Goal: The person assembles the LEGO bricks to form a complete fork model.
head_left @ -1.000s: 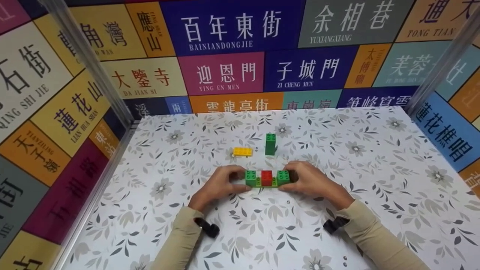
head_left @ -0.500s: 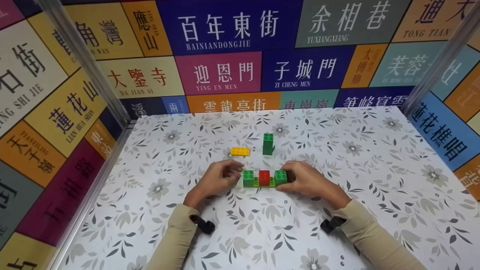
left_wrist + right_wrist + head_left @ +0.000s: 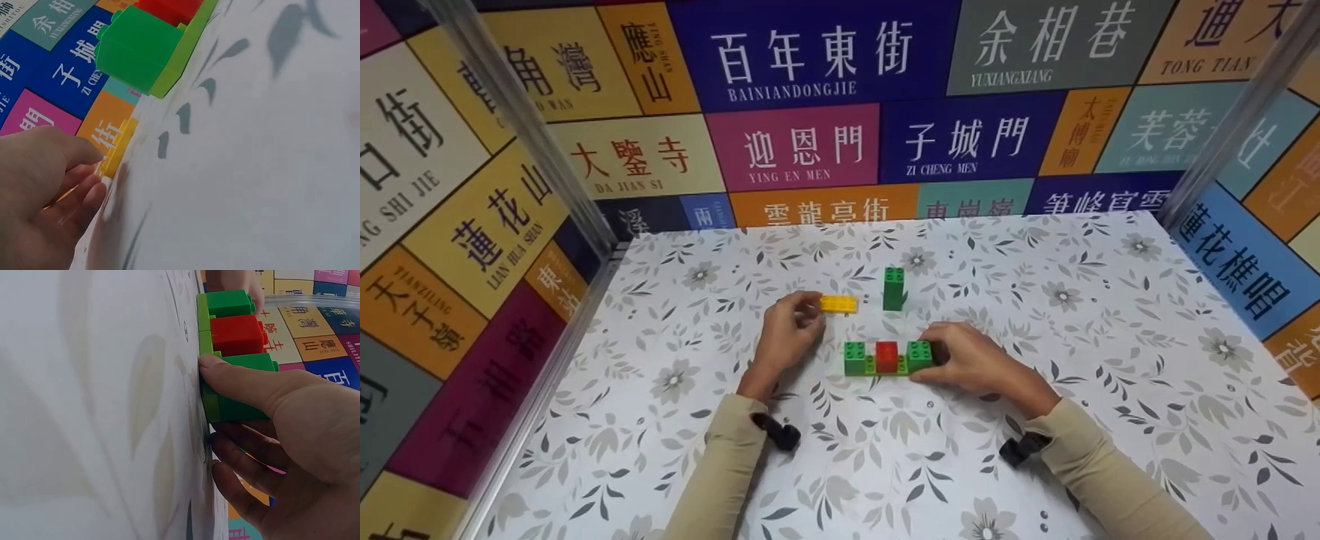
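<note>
A low row of toy building bricks stands on the table: a red brick (image 3: 886,357) between two green bricks (image 3: 855,358), all on a lime-green base (image 3: 205,337). My right hand (image 3: 971,358) holds the row's right end, thumb on the near side and index finger behind the right green brick (image 3: 247,405). Farther back, my left hand (image 3: 789,336) is at the left end of a flat yellow brick (image 3: 838,304), fingertips right at its edge. In the left wrist view, the thumb (image 3: 84,153) overlaps the end of that yellow brick.
Behind the row stands an upright green brick tower (image 3: 893,289), right of the yellow brick. The table (image 3: 1080,330) has a white leaf-and-flower cover. Walls with coloured street-name panels (image 3: 825,52) rise behind and at both sides, with clear corner posts.
My left hand has let go of the row's left end and moved back and left to the yellow brick. The right hand stays on the row, which keeps its place.
</note>
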Tool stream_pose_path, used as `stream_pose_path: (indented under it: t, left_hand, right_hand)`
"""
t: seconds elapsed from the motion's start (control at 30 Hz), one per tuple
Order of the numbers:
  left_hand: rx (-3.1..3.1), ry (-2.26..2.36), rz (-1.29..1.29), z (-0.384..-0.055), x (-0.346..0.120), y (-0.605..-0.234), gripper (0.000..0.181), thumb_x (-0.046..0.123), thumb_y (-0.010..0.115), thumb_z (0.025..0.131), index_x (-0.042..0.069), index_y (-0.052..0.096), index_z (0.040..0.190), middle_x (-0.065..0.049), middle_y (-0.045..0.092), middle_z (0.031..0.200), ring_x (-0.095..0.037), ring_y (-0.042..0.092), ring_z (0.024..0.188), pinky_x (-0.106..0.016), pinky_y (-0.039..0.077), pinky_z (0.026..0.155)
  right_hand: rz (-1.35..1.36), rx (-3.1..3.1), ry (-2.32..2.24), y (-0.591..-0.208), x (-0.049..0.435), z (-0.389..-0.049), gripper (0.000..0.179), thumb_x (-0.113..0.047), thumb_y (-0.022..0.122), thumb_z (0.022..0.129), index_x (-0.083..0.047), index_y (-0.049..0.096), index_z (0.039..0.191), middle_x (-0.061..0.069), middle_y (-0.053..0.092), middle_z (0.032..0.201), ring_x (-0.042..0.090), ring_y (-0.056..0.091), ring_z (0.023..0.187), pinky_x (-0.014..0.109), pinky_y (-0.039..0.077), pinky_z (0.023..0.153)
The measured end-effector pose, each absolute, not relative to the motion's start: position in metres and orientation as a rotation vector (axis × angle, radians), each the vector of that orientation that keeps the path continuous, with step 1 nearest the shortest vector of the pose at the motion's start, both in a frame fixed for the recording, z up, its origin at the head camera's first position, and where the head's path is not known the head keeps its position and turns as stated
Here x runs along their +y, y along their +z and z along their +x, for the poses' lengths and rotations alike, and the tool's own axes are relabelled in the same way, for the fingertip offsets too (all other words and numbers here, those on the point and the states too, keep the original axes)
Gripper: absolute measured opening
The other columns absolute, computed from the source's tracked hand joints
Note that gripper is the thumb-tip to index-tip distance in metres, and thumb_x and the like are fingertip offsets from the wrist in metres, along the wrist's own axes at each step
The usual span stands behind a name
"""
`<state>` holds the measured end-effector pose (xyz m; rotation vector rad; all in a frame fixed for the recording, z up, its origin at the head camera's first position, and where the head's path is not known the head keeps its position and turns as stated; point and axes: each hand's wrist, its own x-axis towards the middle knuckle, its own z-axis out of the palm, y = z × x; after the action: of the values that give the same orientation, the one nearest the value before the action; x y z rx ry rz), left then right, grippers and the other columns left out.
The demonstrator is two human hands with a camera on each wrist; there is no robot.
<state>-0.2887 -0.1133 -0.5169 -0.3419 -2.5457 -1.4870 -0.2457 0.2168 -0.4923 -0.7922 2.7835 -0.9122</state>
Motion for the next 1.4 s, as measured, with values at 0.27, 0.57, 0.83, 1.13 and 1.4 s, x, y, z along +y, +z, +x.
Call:
stream_pose_path:
  t: [0.27,0.57,0.83,1.13,1.4]
  left_hand:
    - [-2.592,-1.393,-0.294,-0.301,-0.108,-0.512,0.046,0.0,0.08,0.091,0.001,0.07,0.136,-0.02,0.072,0.132,-0.033,0.071,0.109,-0.041,0.059,0.09]
    - [-2.69,-1.323,-0.282,-0.308,-0.104,-0.512,0.05,0.002,0.08,0.093,0.001,0.068,0.141,-0.018,0.072,0.135,-0.03,0.068,0.115,-0.042,0.056,0.1]
    - [-2.724,-1.349,-0.257,-0.308,-0.101,-0.513,0.047,0.001,0.079,0.094,0.002,0.069,0.14,-0.016,0.074,0.133,-0.028,0.069,0.119,-0.042,0.055,0.108]
    - [-2.734,-1.382,-0.225,-0.305,-0.102,-0.513,0.043,0.005,0.079,0.096,0.005,0.07,0.138,-0.012,0.073,0.131,-0.024,0.067,0.115,-0.04,0.055,0.104]
    - [-2.721,-1.315,-0.289,-0.302,-0.103,-0.513,0.039,0.005,0.08,0.096,0.003,0.071,0.135,-0.014,0.074,0.13,-0.026,0.069,0.115,-0.042,0.055,0.104]
  right_hand:
    - [-0.791,2.797,-0.89,-0.491,0.215,-0.246,0.037,-0.039,0.096,0.081,-0.019,0.078,0.106,-0.008,0.07,0.097,0.012,0.058,0.089,0.034,0.048,0.083]
    - [-0.8,2.796,-0.897,-0.491,0.216,-0.246,0.038,-0.04,0.096,0.08,-0.018,0.079,0.106,-0.007,0.07,0.098,0.013,0.058,0.089,0.034,0.048,0.083]
    - [-0.766,2.788,-0.896,-0.493,0.217,-0.247,0.04,-0.04,0.096,0.08,-0.019,0.079,0.109,-0.007,0.072,0.102,0.014,0.06,0.092,0.035,0.049,0.086]
    - [-0.799,2.786,-0.913,-0.494,0.217,-0.247,0.036,-0.039,0.097,0.081,-0.019,0.079,0.105,-0.008,0.071,0.097,0.012,0.058,0.088,0.033,0.047,0.082]
    - [-0.822,2.78,-0.917,-0.493,0.217,-0.247,0.033,-0.037,0.096,0.082,-0.02,0.079,0.105,-0.008,0.071,0.096,0.012,0.058,0.087,0.031,0.046,0.08]
